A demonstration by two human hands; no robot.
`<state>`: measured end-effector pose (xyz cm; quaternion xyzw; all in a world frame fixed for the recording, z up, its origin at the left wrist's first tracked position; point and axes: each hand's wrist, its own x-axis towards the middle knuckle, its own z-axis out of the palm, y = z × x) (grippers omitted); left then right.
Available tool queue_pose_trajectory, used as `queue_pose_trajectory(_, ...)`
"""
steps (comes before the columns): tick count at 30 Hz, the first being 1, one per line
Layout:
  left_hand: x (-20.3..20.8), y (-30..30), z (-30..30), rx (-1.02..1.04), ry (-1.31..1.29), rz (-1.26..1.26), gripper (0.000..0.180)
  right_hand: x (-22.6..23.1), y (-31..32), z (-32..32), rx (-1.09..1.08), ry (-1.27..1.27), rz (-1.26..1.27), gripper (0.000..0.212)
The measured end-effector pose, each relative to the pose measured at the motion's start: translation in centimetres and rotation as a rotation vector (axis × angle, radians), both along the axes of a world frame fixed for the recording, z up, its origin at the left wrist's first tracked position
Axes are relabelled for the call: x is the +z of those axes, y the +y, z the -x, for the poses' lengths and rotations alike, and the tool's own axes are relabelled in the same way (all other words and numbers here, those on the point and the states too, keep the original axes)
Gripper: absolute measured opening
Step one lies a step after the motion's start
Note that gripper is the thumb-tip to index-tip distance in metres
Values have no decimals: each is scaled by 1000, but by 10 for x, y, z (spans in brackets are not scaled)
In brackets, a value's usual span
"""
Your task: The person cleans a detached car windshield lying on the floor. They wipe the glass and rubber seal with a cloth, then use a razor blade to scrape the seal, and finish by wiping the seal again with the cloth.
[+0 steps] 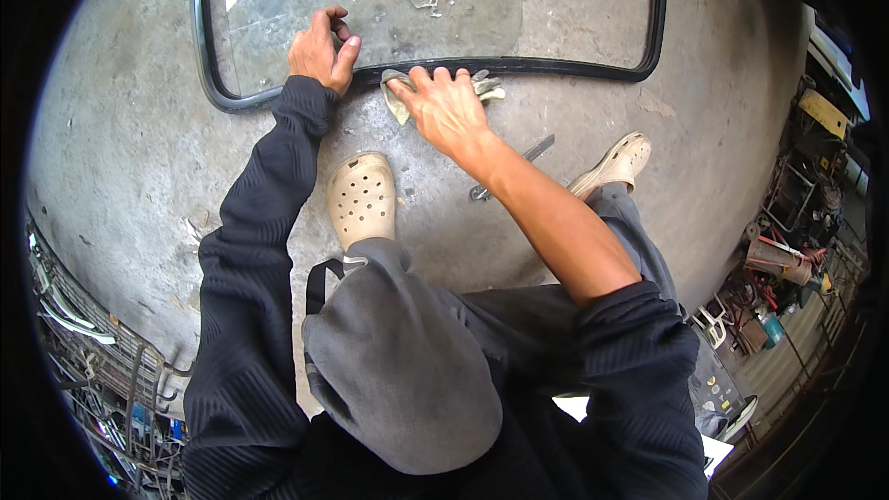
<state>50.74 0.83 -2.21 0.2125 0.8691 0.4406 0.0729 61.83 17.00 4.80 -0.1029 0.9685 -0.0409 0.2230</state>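
A window frame [593, 71] with black edging and a clear glass pane [398, 14] lies on the concrete floor at the far side. My left hand [324, 51] rests at its near rail, left of the middle. The fingers are loosely bent, the thumb stands apart, and nothing shows in the hand. My right hand [444, 106] presses a crumpled grey and pale yellow cloth [396, 104] against the near rail. Part of the cloth sticks out right of the fingers; the rest is hidden under them.
A slim metal tool [540, 147] lies on the floor, partly behind my right forearm. My beige clogs [361, 194] stand near the frame. Wire racks with metal parts [111, 352] line the left edge. Tools and clutter [778, 259] crowd the right edge.
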Motion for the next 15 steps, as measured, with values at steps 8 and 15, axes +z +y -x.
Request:
queue_pose_trajectory(8, -1, 0, 1, -4, -4, -14, 42, 0, 2, 9, 21, 23, -15, 43)
queue_pose_trajectory(15, -2, -1, 1, -19, 23, 13, 41, -1, 1, 14, 115, 39, -55, 44)
